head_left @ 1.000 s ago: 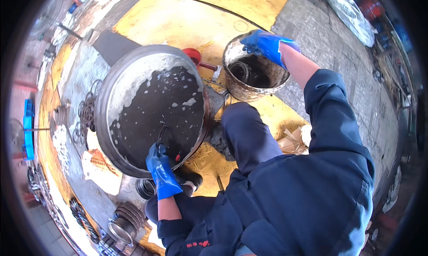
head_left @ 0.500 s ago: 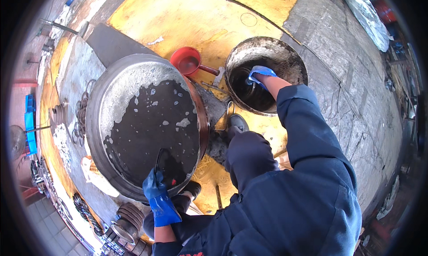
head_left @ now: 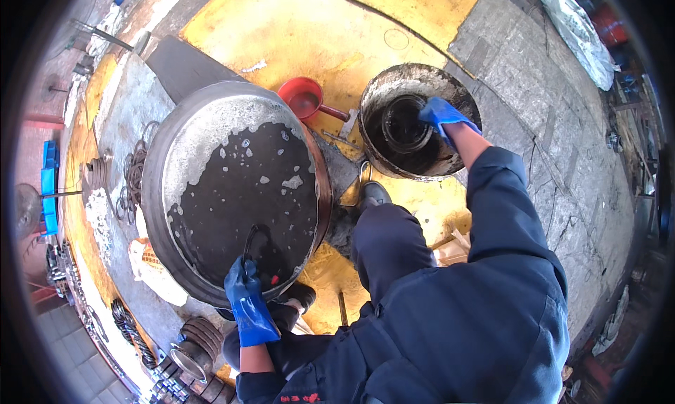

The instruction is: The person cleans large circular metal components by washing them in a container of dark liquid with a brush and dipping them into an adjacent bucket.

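A wide metal basin (head_left: 211, 116) holds black, foamy liquid. My left hand (head_left: 247, 300), in a blue glove, grips a thin dark ring (head_left: 252, 236) that stands half in the liquid at the basin's near rim. My right hand (head_left: 441, 114), also in a blue glove, reaches into a smaller dirty bucket (head_left: 391, 80) on the right and touches the rim of a dark ring-shaped part (head_left: 402, 123) lying inside it. My dark-blue sleeve and knees fill the lower right.
A red scoop (head_left: 302, 97) lies between basin and bucket on the yellow floor. Metal rings and springs (head_left: 133, 186) lie left of the basin, more round parts (head_left: 191, 341) near my left knee. Crumpled plastic sheet (head_left: 573, 31) lies far right.
My right hand has gone from the bucket's rim down inside it onto the ring-shaped part. My left hand stays at the basin's near rim. The view has shifted closer over both vessels.
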